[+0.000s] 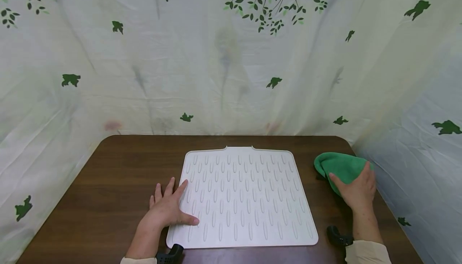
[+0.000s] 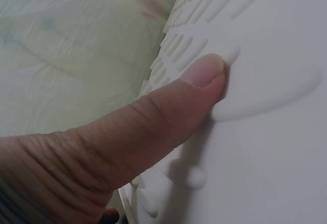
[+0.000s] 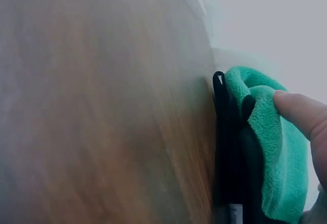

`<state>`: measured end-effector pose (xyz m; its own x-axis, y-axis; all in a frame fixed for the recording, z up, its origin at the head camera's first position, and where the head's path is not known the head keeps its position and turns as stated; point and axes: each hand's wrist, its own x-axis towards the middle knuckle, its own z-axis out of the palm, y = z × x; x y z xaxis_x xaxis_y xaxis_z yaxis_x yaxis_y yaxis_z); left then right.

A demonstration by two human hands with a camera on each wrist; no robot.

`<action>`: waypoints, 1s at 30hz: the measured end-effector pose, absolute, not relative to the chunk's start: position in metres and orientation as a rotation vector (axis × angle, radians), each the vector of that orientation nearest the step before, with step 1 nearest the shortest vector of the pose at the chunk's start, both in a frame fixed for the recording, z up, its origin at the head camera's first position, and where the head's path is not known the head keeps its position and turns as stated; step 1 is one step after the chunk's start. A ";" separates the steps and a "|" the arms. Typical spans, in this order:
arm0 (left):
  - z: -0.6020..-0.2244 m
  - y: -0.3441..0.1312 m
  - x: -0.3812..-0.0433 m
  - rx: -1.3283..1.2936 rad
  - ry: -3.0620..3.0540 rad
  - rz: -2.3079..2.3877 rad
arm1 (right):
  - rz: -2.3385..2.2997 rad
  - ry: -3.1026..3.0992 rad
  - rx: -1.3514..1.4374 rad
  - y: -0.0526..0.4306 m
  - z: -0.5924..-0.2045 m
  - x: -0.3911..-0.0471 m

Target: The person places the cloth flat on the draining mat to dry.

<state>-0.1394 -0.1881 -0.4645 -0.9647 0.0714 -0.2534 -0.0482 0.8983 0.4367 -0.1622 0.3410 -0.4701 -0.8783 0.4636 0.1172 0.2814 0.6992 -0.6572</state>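
Observation:
A white ridged board (image 1: 240, 200), like a draining board, lies on the brown table. My left hand (image 1: 167, 210) spreads its fingers at the board's left side. Its thumb (image 2: 163, 111) rests straight on the ridges in the left wrist view, and the index fingertip is at the board's edge. Over on the right, my right hand (image 1: 361, 189) grips a folded green cloth (image 1: 341, 167), thumb on the near side and fingers over the far side. In the right wrist view, a black piece (image 3: 237, 152) shows beneath the fluffy cloth; what it is cannot be told.
The brown wooden table (image 1: 108, 183) has rounded far corners. A pale curtain (image 1: 202, 75) with green leaf and bird prints hangs behind it and along the sides. Black wrist devices (image 1: 339, 236) sit on both wrists.

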 end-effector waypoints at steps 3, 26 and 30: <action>-0.464 -0.188 -0.139 0.016 2.796 0.658 | 0.943 -2.647 -0.579 0.342 -0.472 -0.162; -0.464 -0.189 -0.139 0.024 2.815 0.654 | 0.803 -2.822 -0.574 0.344 -0.474 -0.162; -0.464 -0.189 -0.139 0.022 2.813 0.658 | 0.801 -2.834 -0.552 0.343 -0.474 -0.162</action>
<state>-0.1391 -0.1889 -0.4645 -0.9682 0.0716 -0.2398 -0.0423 0.8977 0.4385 -0.1617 0.3434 -0.4741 -0.9221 0.3850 0.0386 0.3078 0.7903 -0.5298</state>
